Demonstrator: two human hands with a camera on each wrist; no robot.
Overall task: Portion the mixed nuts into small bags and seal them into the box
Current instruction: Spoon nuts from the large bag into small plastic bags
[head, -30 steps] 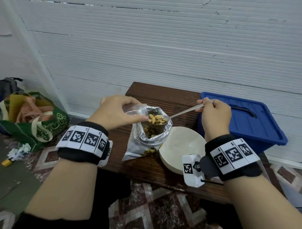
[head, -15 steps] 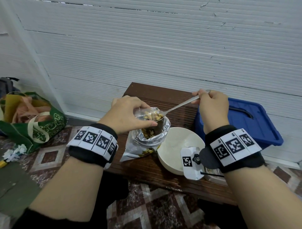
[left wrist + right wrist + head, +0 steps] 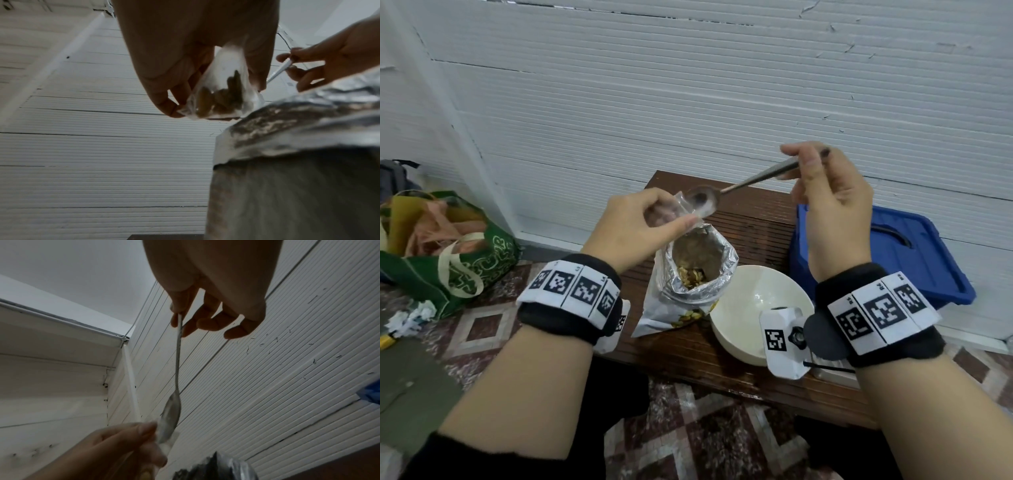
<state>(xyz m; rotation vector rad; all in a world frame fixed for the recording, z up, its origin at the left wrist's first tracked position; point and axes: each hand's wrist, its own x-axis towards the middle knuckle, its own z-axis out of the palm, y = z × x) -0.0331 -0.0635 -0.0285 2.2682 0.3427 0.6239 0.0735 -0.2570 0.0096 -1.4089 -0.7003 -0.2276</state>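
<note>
Left hand (image 3: 635,228) pinches a small clear bag (image 3: 221,91) by its mouth, thumb and fingers curled round it, a few nuts (image 3: 218,99) in the bottom. Right hand (image 3: 828,202) grips a metal spoon (image 3: 739,186) by the handle end; spoon bowl at the bag mouth, looks empty. Both held above the open foil nut pouch (image 3: 688,284), which stands on the dark wooden bench (image 3: 756,219), nuts visible inside. White bowl (image 3: 756,301) just right of pouch. Blue lidded box (image 3: 900,253) at the bench's right. Green tote bag (image 3: 448,260) on the floor, left.
</note>
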